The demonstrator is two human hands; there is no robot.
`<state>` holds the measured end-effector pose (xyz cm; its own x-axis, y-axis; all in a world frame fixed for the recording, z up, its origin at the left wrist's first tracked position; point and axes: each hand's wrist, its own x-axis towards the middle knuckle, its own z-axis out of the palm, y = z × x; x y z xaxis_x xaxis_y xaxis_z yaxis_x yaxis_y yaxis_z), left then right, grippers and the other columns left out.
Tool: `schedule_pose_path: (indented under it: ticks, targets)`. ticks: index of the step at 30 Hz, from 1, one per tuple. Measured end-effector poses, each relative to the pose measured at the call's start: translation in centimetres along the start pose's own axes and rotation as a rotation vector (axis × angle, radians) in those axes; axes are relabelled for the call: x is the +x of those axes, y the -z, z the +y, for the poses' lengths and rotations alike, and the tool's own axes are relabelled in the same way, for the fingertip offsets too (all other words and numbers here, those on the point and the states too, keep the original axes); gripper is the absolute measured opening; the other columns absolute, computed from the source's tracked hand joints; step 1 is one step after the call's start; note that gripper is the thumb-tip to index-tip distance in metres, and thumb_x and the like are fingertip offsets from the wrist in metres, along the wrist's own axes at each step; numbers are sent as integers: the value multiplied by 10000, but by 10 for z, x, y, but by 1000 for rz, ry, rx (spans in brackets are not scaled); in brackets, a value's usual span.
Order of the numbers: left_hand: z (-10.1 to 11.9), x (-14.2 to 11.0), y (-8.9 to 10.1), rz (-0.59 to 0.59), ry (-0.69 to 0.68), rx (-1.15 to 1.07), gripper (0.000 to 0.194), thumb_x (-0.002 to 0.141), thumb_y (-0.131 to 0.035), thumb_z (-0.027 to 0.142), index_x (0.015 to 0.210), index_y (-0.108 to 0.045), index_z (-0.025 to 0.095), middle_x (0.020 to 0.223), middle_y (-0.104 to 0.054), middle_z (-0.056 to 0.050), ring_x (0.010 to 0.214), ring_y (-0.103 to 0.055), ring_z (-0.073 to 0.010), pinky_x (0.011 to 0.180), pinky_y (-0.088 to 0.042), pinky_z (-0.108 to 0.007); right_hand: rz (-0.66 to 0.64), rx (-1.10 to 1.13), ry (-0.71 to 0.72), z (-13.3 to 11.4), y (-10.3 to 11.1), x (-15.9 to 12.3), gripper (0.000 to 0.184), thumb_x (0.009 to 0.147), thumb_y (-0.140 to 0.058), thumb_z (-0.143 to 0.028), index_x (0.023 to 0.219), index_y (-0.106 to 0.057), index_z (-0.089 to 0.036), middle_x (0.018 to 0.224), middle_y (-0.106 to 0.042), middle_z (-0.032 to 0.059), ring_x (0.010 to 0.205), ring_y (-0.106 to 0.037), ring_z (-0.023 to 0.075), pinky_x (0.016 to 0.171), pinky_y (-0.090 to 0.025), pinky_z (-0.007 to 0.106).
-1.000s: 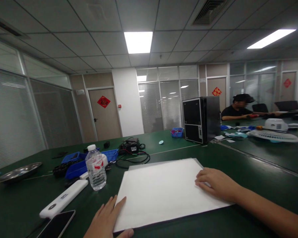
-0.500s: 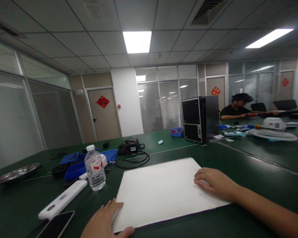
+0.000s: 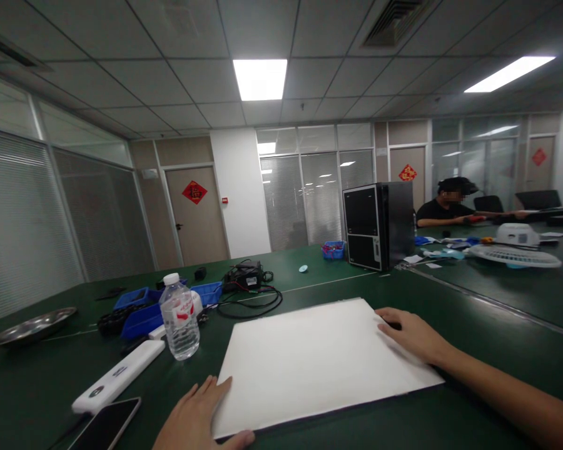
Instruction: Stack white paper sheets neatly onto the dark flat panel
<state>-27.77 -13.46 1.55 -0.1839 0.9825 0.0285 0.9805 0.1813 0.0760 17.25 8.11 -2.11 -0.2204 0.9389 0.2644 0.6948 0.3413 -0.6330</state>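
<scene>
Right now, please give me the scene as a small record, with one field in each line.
surface: green table
centre: white paper, lying flat
left hand: at the paper's near left corner, fingers spread
right hand: at its right edge; grip unclear
left of paper: upright clear bottle, long white device, dark-screened phone
beyond paper: black cables, small blue basket, black computer tower
far right: seated person in dark cap

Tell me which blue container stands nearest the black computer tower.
The small blue basket, just left of the black computer tower, with reddish items inside; the other blue containers sit farther off, near the water bottle.
</scene>
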Motion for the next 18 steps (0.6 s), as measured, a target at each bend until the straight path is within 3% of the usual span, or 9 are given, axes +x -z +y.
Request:
schedule_pose_path:
  ticks: [5, 9, 12, 15, 18]
  targets:
    - [-3, 3, 0, 9, 18, -4, 911, 717, -672, 657, 1477, -509, 182, 1550, -457, -131, 1446, -410, -363, 1200, -317, -504, 78, 397, -129, 4, 3, 12, 512, 906, -494, -317, 1396, -509, -171, 1263, -692, 151, 1076, -704, 259, 904, -590, 425]
    - [-2, 3, 1, 17, 16, -20, 904, 714, -672, 660, 1477, -515, 202, 1542, -475, -116, 1433, -433, -367, 1195, -323, -510, 95, 639, -151, -5, 9, 12, 633, 892, -588, -420, 1469, -426, -216, 1403, -599, 148, 1119, -686, 278, 837, -629, 403]
    - [1, 1, 4, 29, -4, -19, 974, 703, -695, 655, 1527, -431, 208, 1552, -460, -116, 1437, -422, -379, 1194, -321, -528, 83, 839, -231, -11, 14, 10, 756, 831, -699, -487, 1495, -406, -275, 1446, -567, 115, 1114, -685, 304, 781, -643, 418]
    - [3, -2, 9, 25, -29, 21, 1062, 675, -727, 685, 1547, -379, 188, 1549, -454, -146, 1441, -406, -404, 1198, -306, -560, 52, 844, -296, -15, 22, 10, 748, 773, -741, -379, 1462, -471, -269, 1481, -532, 103, 1148, -666, 304, 770, -641, 384]
    - [-4, 0, 8, 97, -108, 80, 1030, 674, -735, 717, 1516, -446, 200, 1572, -409, -143, 1448, -384, -419, 1204, -304, -569, -2, 783, -307, -18, 34, 8, 737, 683, -744, -244, 1395, -558, -219, 1482, -522, 142, 1163, -657, 319, 802, -631, 372]
